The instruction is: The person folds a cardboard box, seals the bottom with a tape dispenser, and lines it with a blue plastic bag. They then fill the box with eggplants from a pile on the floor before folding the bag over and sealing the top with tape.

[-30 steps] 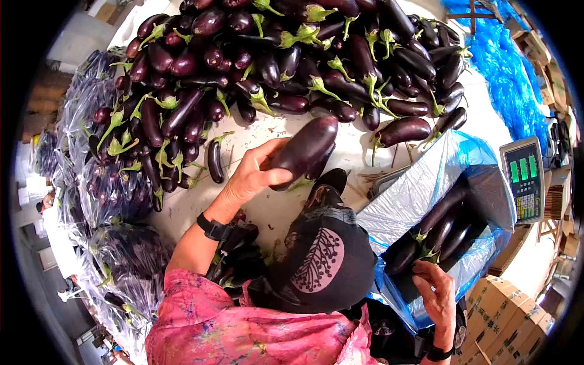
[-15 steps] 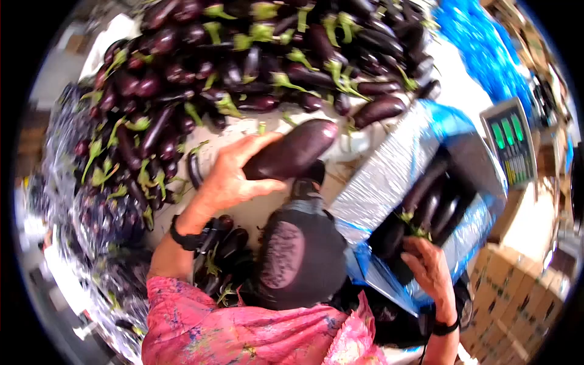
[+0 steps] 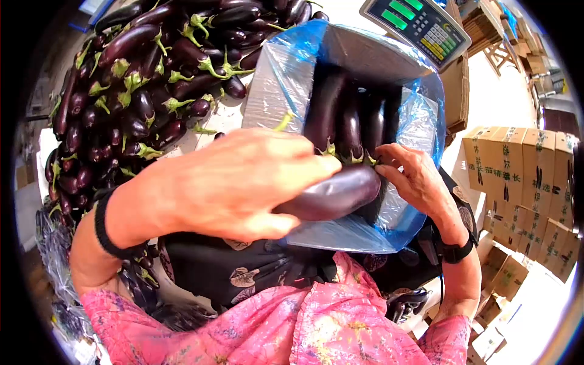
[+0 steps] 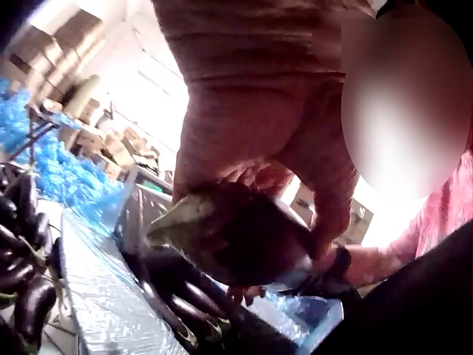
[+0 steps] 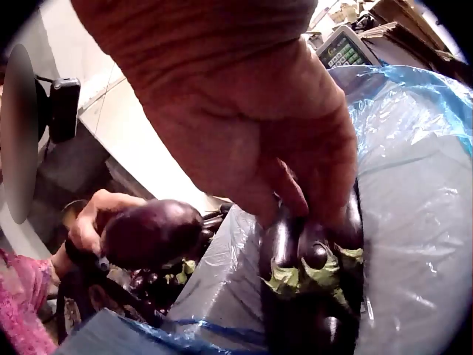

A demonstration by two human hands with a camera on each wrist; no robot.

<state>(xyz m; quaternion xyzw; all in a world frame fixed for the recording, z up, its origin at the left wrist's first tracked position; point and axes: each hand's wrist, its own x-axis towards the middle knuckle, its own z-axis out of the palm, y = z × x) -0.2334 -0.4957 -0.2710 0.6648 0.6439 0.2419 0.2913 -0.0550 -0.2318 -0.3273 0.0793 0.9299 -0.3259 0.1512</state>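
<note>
In the head view my left hand (image 3: 237, 182) grips a large dark purple eggplant (image 3: 340, 196) from above, across the near part of a lined box (image 3: 277, 91). The left wrist view shows that eggplant (image 4: 251, 240) end-on under the palm, its pale calyx to the left. My right hand (image 3: 417, 176) reaches over the box's right side, with relaxed fingers touching the eggplants (image 3: 351, 125) lying side by side inside. Their green calyxes point toward me. From the right wrist, the fingers come down onto those eggplants (image 5: 284, 248), partly covering them.
A big heap of eggplants (image 3: 140, 91) covers the table at left. Behind the box stands a scale with a lit green display (image 3: 420, 30). Blue plastic lining (image 3: 426, 103) hangs over the box walls. Cardboard boxes (image 3: 517, 164) are stacked at right, and bagged eggplants (image 3: 55, 261) stand at lower left.
My left hand has carried the eggplant from above the table to above the lined box. The head view has swung right. The right hand stays at the eggplants in the box.
</note>
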